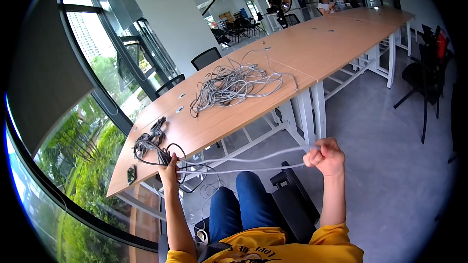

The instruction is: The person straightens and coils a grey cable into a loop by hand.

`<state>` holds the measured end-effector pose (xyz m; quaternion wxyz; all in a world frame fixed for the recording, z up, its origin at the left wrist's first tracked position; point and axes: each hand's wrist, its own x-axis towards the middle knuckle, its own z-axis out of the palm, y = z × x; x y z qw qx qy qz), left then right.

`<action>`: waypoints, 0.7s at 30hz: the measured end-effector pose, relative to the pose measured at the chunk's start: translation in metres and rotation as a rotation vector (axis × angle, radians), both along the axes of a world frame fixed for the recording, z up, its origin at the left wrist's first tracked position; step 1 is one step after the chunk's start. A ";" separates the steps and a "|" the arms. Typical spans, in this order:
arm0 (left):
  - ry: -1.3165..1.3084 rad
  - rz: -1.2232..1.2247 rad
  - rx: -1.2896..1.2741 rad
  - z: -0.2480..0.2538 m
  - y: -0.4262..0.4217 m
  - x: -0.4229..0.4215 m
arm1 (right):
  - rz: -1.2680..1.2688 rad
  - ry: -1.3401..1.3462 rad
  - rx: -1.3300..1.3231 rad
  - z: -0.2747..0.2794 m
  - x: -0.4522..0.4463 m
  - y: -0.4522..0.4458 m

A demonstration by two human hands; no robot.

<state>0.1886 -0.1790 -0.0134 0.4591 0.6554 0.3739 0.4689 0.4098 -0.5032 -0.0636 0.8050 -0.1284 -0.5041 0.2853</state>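
The left hand (pixel 169 171) and right hand (pixel 325 157) hold a grey cord (pixel 234 159) in a closed grip, two strands stretched between them, beside the worktop (pixel 312 51). Dark cable loops hang about the left hand. A tangled heap of grey cables (pixel 239 85) lies near the worktop's long edge; a smaller cable bundle (pixel 152 139) and a small dark object (pixel 131 174) lie nearer its left corner. A person (pixel 325 7) sits by the far end.

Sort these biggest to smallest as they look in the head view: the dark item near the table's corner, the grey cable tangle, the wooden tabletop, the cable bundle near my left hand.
1. Wooden tabletop
2. Grey cable tangle
3. Cable bundle near your left hand
4. Dark item
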 end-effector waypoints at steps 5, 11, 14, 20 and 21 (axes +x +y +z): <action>0.063 -0.059 -0.030 -0.001 -0.004 0.001 | -0.181 0.096 -0.136 -0.003 0.001 0.006; 0.099 -0.193 -0.017 0.005 0.000 -0.009 | -0.480 0.012 -0.486 0.017 -0.003 0.027; 0.059 -0.336 -0.154 0.013 0.005 -0.023 | -0.771 0.216 -0.429 0.019 0.017 0.044; -0.152 -0.441 -0.269 0.020 0.015 -0.048 | -1.737 0.238 -0.301 0.023 0.127 0.037; -0.117 -0.335 -0.233 0.026 0.008 -0.046 | -1.905 0.188 -0.225 0.034 0.132 0.031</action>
